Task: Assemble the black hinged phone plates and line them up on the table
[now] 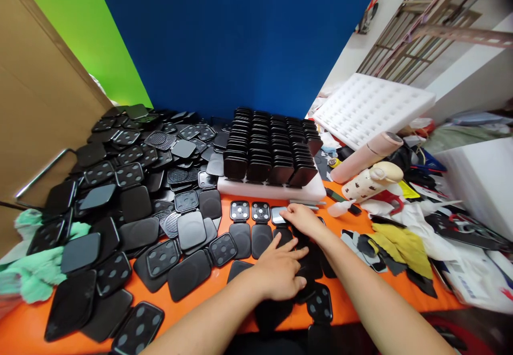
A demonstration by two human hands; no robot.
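Observation:
My left hand (279,269) lies palm down with fingers spread over dark cases near the front edge of the orange table (230,277). Just beyond it to the right, my right hand (301,218) has its fingers pinched at the edge of a small mirror-like square (278,215) on an opened black case. Two more opened cases lie in a row to the left, a dotted square (239,210) and another dotted square (260,212) in their upper halves. Dark cases (311,261) lie partly hidden under my hands and wrists.
Behind stand rows of black cases (269,149) on a white foam block (240,188). Loose cases (136,202) cover the left side. Rightward are a pink bottle (366,157), a cream bottle (366,183), a yellow cloth (403,248), a foam tray (371,106) and scissors (467,226).

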